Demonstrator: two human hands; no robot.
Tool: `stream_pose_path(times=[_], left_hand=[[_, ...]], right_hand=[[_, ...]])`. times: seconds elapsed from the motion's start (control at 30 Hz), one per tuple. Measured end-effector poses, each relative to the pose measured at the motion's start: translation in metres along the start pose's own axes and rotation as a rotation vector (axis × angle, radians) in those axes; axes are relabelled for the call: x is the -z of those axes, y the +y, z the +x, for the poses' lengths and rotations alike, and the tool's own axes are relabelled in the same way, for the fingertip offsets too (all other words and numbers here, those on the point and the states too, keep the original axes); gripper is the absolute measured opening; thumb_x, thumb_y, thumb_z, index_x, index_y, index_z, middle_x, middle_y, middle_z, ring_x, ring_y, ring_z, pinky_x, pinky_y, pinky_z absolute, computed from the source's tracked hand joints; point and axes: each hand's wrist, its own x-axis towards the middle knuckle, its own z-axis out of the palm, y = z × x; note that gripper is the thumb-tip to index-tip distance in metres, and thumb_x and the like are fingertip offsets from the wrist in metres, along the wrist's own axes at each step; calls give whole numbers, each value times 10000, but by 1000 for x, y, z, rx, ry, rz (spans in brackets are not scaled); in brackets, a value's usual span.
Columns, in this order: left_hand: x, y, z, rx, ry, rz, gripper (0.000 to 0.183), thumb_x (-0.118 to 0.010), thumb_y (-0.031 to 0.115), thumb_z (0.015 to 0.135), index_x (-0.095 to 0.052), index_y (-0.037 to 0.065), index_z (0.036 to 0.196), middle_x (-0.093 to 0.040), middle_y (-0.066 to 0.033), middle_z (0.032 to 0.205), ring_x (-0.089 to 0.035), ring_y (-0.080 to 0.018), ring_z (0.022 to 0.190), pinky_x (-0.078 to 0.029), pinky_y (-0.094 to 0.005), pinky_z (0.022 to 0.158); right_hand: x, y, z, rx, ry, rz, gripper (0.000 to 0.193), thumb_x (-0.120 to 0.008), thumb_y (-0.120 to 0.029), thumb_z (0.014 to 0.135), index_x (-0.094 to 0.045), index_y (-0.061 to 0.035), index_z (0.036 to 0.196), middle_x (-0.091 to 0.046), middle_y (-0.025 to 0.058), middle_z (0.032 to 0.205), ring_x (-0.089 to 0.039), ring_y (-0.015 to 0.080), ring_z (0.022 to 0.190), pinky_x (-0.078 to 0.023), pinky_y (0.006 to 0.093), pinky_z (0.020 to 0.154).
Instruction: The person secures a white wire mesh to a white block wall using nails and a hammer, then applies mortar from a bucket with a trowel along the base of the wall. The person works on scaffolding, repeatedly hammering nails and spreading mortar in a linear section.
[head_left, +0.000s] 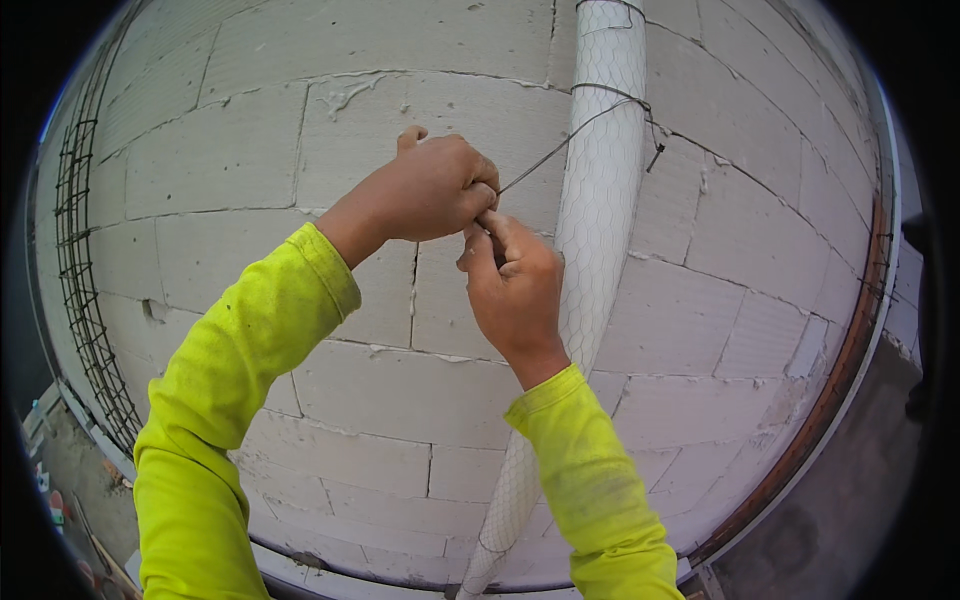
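Wire [548, 156] crosses the pipe [598, 200]; block wall [720, 250] behind, rebar [78, 240] left.

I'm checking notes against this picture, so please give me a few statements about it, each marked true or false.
1. The left hand and right hand are far apart. False: their fingertips are close together.
2. A thin dark wire slants from the hands up to the mesh-wrapped pipe. True.
3. The wall is red brick. False: it is pale blocks.
4. The clothing is dark blue. False: the sleeves are bright yellow-green.
5. A cage of steel bars shows toward the picture's left edge. True.
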Motion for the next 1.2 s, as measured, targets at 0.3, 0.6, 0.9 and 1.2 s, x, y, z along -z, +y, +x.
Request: stream_pose_path(times=[0.3, 0.6, 0.9, 1.2], left_hand=[[-9, -21, -13, -138, 205, -285, 185, -648, 202, 837, -677, 27, 887, -647, -83, 858, -569, -243, 941, -450, -384, 879], [-43, 32, -41, 539, 599, -1043, 324, -725, 217, 802, -642, -52, 963, -617, -95, 927, -607, -118, 770, -520, -235, 603], [-52, 21, -27, 356, 533, -1306, 101, -585, 38, 836, -639, -41, 869, -585, -29, 713, -575, -103, 588, -521, -233, 543], [-67, 3, -29, 100, 745, -753, 144, -564, 4, 848, -625, -24, 975, -601, -53, 749, -579, -113, 620, -529, -271, 598]], right_hand=[[13, 10, -4, 40, -9, -113, 239, -580, -153, 977, -626, 8, 1148, -677, 158, 965, -679, 267, 808, -511, 370, 667], [15, 7, -2, 162, -141, -609, 124, -618, -142, 937, -659, -32, 980, -671, 109, 801, -633, 318, 644, -493, 410, 594], [43, -19, 15, 332, -459, -938, 61, -615, -116, 898, -650, -68, 911, -666, 73, 799, -661, 259, 733, -515, 401, 602], [53, -44, 123, 506, -532, -917, 133, -676, -168, 890, -761, -78, 940, -669, 65, 826, -647, 229, 809, -522, 382, 749]])
